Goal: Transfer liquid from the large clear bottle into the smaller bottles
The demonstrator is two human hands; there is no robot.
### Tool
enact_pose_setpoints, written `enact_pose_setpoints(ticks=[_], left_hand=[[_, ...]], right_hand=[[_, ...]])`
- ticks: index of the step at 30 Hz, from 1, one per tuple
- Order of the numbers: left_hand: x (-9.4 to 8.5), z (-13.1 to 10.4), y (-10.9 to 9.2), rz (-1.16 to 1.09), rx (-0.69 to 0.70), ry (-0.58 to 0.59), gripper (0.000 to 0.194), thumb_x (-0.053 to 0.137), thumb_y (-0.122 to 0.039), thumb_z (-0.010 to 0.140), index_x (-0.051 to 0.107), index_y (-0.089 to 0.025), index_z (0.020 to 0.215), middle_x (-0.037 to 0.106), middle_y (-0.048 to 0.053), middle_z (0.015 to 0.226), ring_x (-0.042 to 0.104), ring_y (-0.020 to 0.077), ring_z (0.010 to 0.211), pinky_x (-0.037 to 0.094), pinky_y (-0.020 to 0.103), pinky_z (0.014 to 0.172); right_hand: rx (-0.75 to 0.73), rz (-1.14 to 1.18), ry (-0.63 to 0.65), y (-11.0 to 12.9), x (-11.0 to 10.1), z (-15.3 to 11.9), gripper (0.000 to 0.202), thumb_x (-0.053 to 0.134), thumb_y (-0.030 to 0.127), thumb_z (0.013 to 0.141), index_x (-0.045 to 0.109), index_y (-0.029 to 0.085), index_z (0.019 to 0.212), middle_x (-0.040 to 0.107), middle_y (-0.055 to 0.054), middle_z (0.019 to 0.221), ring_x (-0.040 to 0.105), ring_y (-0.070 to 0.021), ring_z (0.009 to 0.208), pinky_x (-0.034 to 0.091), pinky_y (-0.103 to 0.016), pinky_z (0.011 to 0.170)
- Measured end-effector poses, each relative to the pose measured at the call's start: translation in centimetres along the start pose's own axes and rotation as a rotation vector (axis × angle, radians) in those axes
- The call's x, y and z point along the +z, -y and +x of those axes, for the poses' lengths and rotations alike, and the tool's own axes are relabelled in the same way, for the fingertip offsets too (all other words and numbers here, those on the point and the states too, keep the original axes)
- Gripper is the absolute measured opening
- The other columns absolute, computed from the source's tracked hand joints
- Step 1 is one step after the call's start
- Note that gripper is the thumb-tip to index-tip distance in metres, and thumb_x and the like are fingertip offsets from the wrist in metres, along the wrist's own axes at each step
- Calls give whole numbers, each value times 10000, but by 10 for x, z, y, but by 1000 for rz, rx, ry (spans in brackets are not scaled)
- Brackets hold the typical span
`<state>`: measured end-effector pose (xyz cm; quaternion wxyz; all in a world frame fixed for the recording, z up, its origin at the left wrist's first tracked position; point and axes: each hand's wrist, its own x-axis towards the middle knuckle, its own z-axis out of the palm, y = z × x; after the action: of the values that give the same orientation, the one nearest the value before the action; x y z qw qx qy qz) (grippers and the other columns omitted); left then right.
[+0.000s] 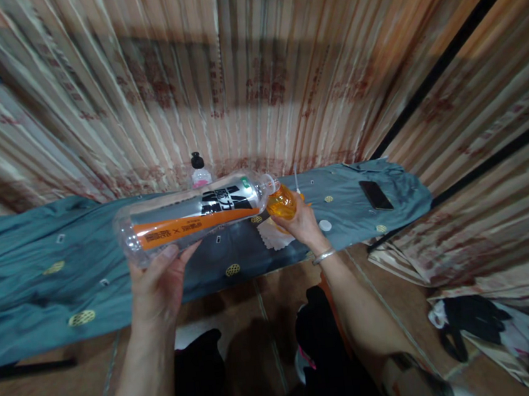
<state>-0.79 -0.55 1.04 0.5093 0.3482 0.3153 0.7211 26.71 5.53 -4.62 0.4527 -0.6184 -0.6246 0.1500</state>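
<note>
The left hand (158, 285) has its thumb and fingers curled around the base end of the bottle (191, 215), held nearly level above the cloth (83, 267); some fingers are hidden beneath it. The right hand (306, 226) is closed around the orange cup (280, 202), its far fingers out of sight. The bottle's mouth meets the cup's rim, but whether they touch is unclear. The bottle hides the lower part of the flask (201, 175); the cup and hand partly cover the mat (271, 236).

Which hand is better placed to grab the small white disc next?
Probably the right hand: it is nearer the white disc, though occupied with the amber container. The left hand, farther away, holds the clear bottle.
</note>
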Motion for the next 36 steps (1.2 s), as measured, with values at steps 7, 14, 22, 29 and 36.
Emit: enact_pose_setpoints(ticks=[7, 14, 22, 29, 36], left_hand=[[0, 0, -1, -7, -5, 2, 448, 874, -220, 591, 725, -328, 1001, 781, -26, 1053, 719, 260, 1067, 674, 419, 878], [-1, 0, 0, -8, -11, 20, 448, 871, -241, 604, 721, -342, 1015, 778, -17, 1087, 711, 273, 1096, 667, 420, 879], [-3, 0, 1, 4, -17, 8, 421, 878, -251, 601, 723, -352, 980, 778, -34, 1075, 704, 271, 1101, 656, 439, 907], [-4, 1, 2, 3, -13, 23, 410, 873, -245, 615, 721, -351, 980, 780, -48, 1058, 711, 251, 1082, 663, 399, 884], [0, -1, -2, 1, -13, 24, 405, 875, -242, 613, 726, -365, 969, 774, -41, 1070, 714, 255, 1076, 663, 405, 891]], right_hand=[[5, -8, 0, -1, 0, -1, 701, 825, 331, 696, 545, 199, 1324, 725, -106, 1233, 708, -295, 1116, 561, -434, 975], [5, -13, -9, -1, 1, 0, 700, 826, 325, 689, 551, 197, 1319, 726, -114, 1230, 706, -304, 1125, 557, -452, 985], [2, -6, 5, 1, -1, 0, 689, 817, 320, 698, 548, 189, 1319, 725, -116, 1233, 703, -301, 1132, 558, -448, 988], [10, 2, 3, 0, 0, 0, 698, 822, 318, 695, 548, 183, 1323, 719, -123, 1255, 701, -301, 1141, 554, -446, 992], [-4, -13, -16, -1, 0, 0, 687, 819, 320, 697, 556, 190, 1318, 724, -119, 1238, 708, -300, 1124, 559, -448, 984]])
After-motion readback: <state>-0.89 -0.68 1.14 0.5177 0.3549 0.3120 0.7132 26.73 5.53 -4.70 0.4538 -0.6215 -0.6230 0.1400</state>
